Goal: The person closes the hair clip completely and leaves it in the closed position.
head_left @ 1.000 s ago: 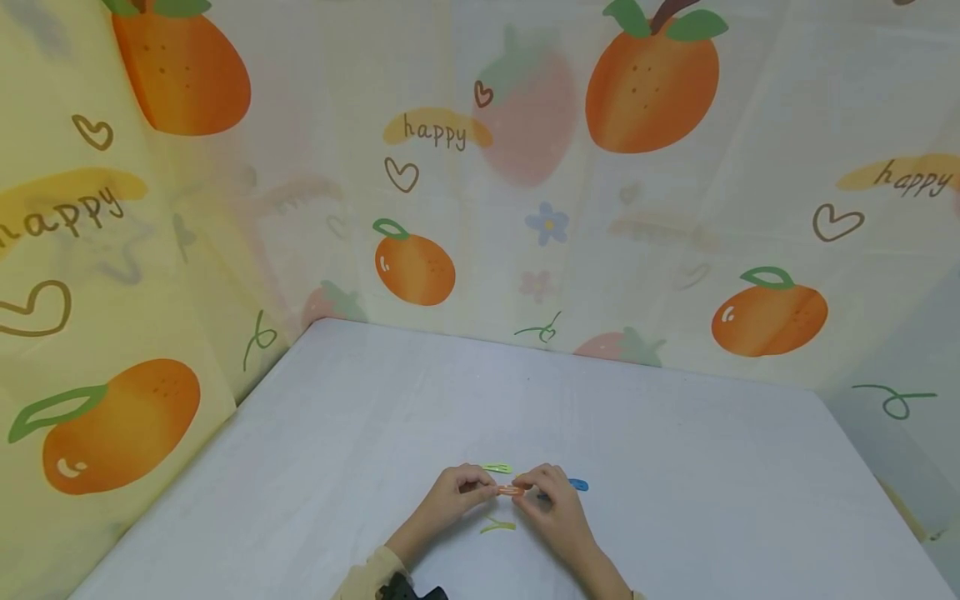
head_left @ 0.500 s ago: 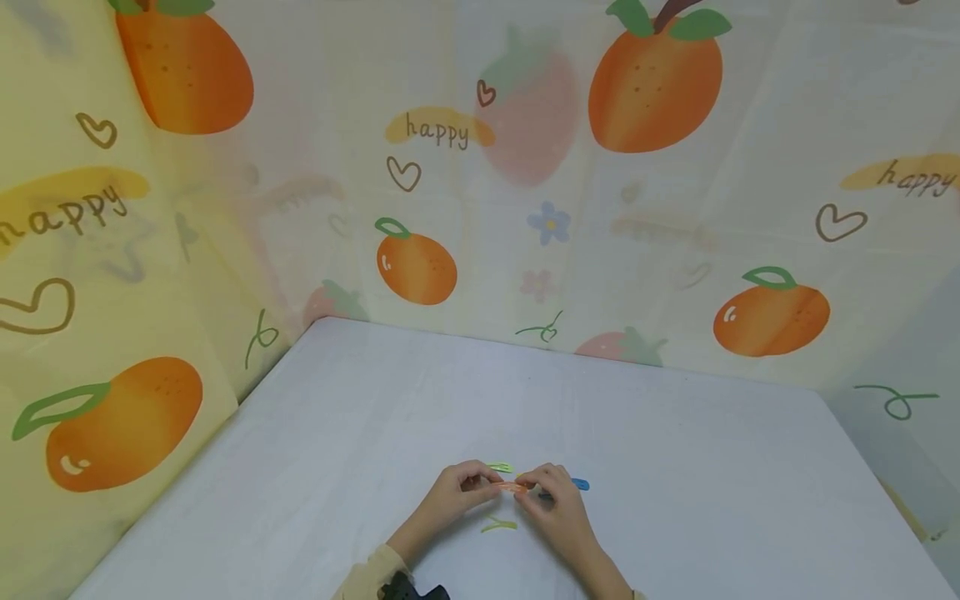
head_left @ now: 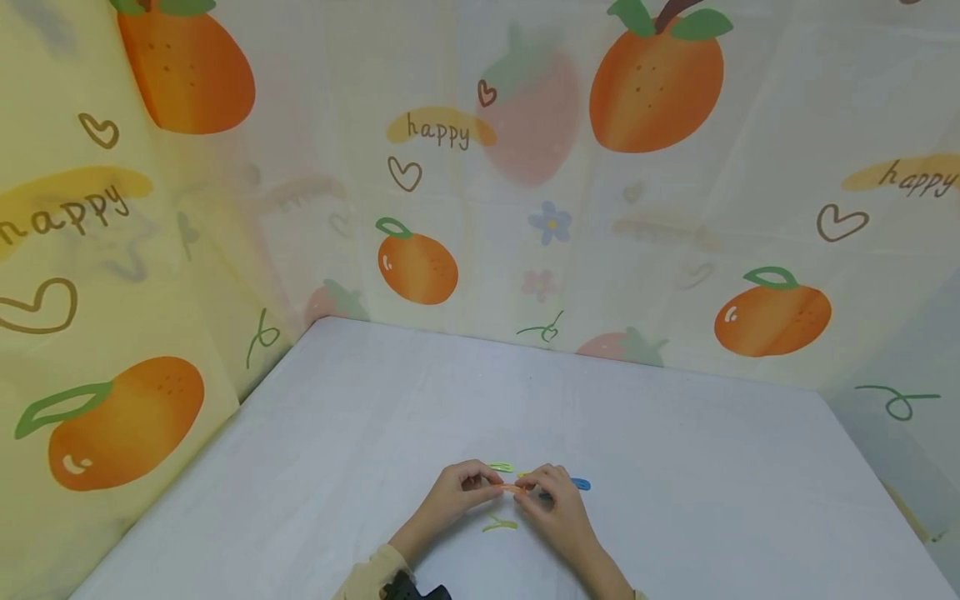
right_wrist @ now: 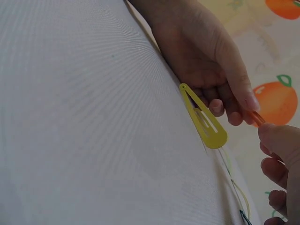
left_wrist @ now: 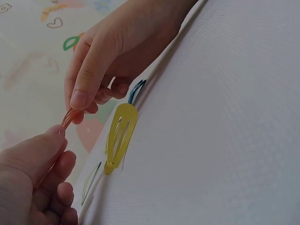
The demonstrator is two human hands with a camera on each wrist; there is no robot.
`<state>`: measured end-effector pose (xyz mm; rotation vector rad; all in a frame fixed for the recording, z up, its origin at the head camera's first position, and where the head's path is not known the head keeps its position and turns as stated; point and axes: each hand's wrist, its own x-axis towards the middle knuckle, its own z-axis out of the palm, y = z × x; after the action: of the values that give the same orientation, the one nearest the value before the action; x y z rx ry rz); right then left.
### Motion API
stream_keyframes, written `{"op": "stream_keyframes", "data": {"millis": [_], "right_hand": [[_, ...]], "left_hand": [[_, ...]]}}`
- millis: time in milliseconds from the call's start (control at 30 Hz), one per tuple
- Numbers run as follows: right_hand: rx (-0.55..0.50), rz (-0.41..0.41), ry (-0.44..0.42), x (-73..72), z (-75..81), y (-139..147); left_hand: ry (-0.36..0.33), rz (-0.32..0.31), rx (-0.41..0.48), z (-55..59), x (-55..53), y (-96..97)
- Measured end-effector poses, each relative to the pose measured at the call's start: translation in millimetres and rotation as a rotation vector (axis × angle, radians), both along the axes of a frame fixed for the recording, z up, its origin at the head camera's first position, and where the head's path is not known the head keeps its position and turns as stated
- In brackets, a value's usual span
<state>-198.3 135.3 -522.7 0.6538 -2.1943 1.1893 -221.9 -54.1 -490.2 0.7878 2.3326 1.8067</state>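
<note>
An orange hair clip (head_left: pixel 509 487) is held a little above the table between both hands. My left hand (head_left: pixel 465 487) pinches one end with thumb and fingers, and my right hand (head_left: pixel 557 504) pinches the other. Fingertips cover both ends of this orange clip (left_wrist: pixel 69 116) in the left wrist view. A yellow snap hair clip (head_left: pixel 500 524), its two parts spread apart, lies on the table nearer the body; the same yellow clip (right_wrist: pixel 216 137) looks large in the right wrist view.
Beyond the left fingers lies a green hair clip (head_left: pixel 500 467). A blue hair clip (head_left: pixel 581 483) sticks out behind the right hand, partly hidden, with a bit of yellow beside it. White cloth covers the table (head_left: pixel 420 400); fruit-printed curtains (head_left: pixel 510 250) stand behind and at the sides.
Both hands keep their pinch on the orange hair clip. It has tilted slightly, showing its thin edge instead of its slotted face. The other clips lie as before.
</note>
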Motion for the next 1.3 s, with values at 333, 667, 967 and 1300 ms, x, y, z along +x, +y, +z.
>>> {"op": "stream_keyframes", "data": {"millis": [333,667,967,1300], "right_hand": [[-0.024,0.017,0.004,-2.3,-5.0,0],[-0.041,-0.031,-0.058,0.3,-3.2,0],[-0.035,-0.012,-0.027,-0.9,-4.1,1],[-0.047,-0.024,-0.082,0.9,1.7,0]], "left_hand": [[0.025,0.015,0.017,-1.7,-0.6,0.4],[0.264,0.163,-0.117,-36.8,-14.0,0.9],[0.374,0.157,-0.222,-41.1,-15.8,-0.4],[0.380,0.177,-0.277,-39.5,-15.5,-0.3]]}}
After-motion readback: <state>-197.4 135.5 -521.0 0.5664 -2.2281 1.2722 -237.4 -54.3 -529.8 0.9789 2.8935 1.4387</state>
